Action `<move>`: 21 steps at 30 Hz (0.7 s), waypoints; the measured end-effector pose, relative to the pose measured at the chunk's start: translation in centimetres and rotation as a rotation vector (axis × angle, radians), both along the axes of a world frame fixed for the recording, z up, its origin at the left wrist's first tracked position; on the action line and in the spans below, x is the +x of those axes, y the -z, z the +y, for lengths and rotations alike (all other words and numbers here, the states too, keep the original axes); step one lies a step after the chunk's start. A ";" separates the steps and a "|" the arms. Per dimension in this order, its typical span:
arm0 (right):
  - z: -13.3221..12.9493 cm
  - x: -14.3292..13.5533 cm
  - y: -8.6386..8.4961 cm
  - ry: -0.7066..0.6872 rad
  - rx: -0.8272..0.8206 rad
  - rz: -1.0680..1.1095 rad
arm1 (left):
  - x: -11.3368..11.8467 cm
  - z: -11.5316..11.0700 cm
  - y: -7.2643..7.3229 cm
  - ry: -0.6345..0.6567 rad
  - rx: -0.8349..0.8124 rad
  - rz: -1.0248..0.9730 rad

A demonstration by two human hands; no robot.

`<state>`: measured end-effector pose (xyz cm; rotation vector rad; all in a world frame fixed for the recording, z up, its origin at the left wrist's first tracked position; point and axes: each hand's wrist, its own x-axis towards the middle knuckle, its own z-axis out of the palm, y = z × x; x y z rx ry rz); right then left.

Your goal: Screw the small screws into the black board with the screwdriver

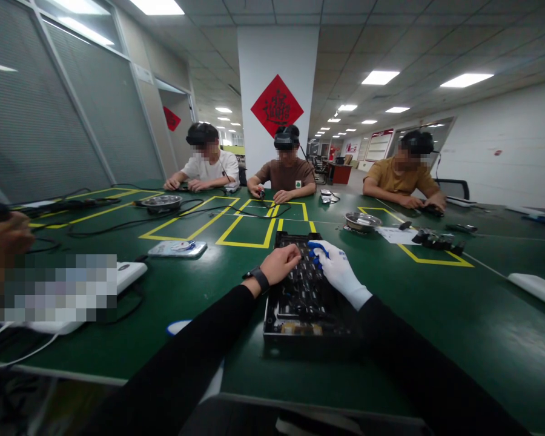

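Observation:
In front of me lies a long black open case (300, 315) with a circuit board and rows of dark and silvery parts inside. My left hand (281, 264), bare with a dark band on the wrist, is over the case's left side. Its fingers are curled together, and what they pinch, if anything, is hidden. My right hand (338, 267) wears a white glove with blue on the fingers. It bends in over the case's upper right side, fingers closed. Whatever is between them cannot be made out.
A phone (178, 249) lies left of the case, near a white power strip (131, 274). Round metal dishes (362, 222) and black parts (438, 241) stand further off. Cables cross the green table (436, 339). Several people sit around it; one person's hand (9, 239) is at far left.

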<state>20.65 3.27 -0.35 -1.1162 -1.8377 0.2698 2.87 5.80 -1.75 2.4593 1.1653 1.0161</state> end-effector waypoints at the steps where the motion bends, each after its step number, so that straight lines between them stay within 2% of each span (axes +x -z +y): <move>1: -0.1 0.0 0.0 -0.010 -0.020 0.005 | 0.0 0.0 0.0 0.003 -0.004 0.001; 15: 0.5 0.4 0.3 -0.077 -0.088 0.098 | 0.0 -0.1 0.0 0.013 0.003 -0.021; 21: 0.7 0.3 0.7 0.005 -0.156 0.130 | 0.1 -0.3 -0.2 0.014 -0.001 -0.039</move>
